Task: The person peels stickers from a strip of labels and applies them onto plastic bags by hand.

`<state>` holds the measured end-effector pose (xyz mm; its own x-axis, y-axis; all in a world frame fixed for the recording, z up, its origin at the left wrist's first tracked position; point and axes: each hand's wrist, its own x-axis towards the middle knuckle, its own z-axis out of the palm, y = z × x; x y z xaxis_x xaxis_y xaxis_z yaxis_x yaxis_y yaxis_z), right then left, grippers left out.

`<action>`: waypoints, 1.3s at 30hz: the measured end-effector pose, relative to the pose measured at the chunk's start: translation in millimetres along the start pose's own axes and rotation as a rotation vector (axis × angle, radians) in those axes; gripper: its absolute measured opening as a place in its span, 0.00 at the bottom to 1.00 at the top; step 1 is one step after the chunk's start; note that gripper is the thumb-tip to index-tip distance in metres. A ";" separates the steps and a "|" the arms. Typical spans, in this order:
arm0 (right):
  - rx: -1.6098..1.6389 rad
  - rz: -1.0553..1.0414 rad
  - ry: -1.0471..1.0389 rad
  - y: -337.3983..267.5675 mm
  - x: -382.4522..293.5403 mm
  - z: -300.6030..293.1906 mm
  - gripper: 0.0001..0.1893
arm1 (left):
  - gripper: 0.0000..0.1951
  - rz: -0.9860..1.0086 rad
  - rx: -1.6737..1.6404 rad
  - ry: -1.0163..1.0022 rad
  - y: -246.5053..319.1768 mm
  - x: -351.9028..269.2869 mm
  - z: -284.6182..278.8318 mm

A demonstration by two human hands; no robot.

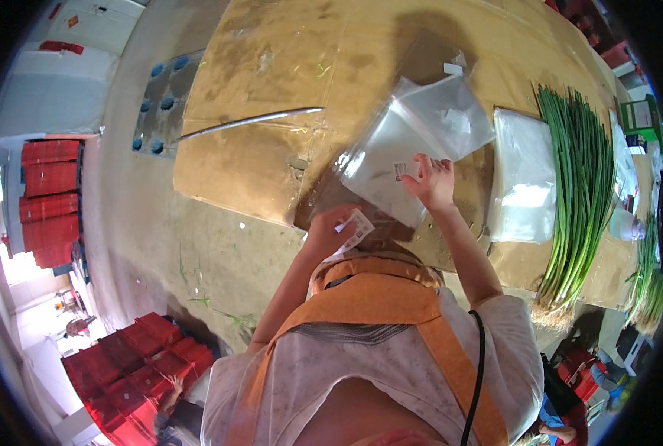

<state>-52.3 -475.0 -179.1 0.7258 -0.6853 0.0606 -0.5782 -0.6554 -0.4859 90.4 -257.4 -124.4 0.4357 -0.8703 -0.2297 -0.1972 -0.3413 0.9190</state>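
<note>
My left hand (pixel 334 231) holds a strip of printed labels (pixel 359 229) near the front edge of the cardboard-covered table (pixel 253 173). My right hand (pixel 432 181), fingers apart, is over a clear plastic bag (pixel 376 161), just right of a small printed label (pixel 400 171) lying on it. Whether a fingertip touches the bag is hard to tell. Another clear bag (pixel 459 120) with a pale label overlaps it above. To the right lie a stack of clear bags (pixel 523 178) and a large bunch of spring onions (pixel 579 178), roots towards me.
A long thin metal strip (pixel 253 120) lies left on the cardboard. Beyond it is a grey panel with blue holes (pixel 161 106). Red crates (pixel 136 373) are stacked at lower left, beside a person's arm (pixel 170 396). A plastic bottle (pixel 626 224) and more onions (pixel 649 290) are far right.
</note>
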 end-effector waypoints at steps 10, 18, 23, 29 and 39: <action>0.292 -0.198 0.017 30.8 -2.0 -1.8 0.06 | 0.06 0.042 -0.081 0.027 -5.5 1.7 -2.0; 0.789 0.067 -0.003 33.9 23.0 -79.8 0.04 | 0.02 -0.047 -0.335 0.003 -12.1 0.7 -9.2; 0.724 0.014 -0.378 29.1 -12.0 -13.2 0.06 | 0.03 0.025 -0.144 -0.031 1.6 4.7 -8.3; 1.100 0.387 0.726 83.3 20.3 -68.4 0.06 | 0.05 -0.152 0.010 0.017 7.0 2.3 -12.2; 0.563 -0.456 -0.247 -42.5 -19.5 -32.9 0.08 | 0.15 0.212 0.052 -0.150 14.6 16.7 8.3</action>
<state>-54.2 -444.2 -130.8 0.9477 -0.2511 0.1971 0.0279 -0.5500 -0.8347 87.6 -279.9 -117.4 0.2458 -0.9658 -0.0820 -0.3171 -0.1601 0.9348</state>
